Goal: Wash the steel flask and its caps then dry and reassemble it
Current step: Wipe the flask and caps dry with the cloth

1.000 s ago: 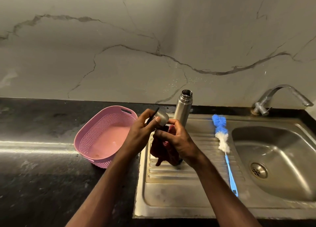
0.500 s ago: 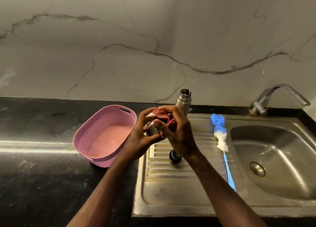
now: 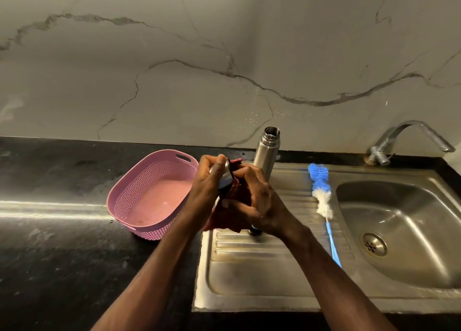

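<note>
On the dark table (image 3: 62,243) under a marble wall, a pink basket (image 3: 152,196) holds nothing visible; by the sink's draining board (image 3: 262,268), left hand (image 3: 207,188) fingers grip the steel cap (image 3: 225,178), right hand (image 3: 259,203) clutches a red cloth (image 3: 232,213); the open flask (image 3: 267,153) stands behind.

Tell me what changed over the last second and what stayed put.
The left hand kept its hold on the steel cap and turned it. The right hand kept the dark red cloth pressed to the cap; the cloth, bunched up at the cap half a second ago, hangs down again. The black inner cap is again mostly hidden. Unmoved: the flask, brush, pink basket.
</note>
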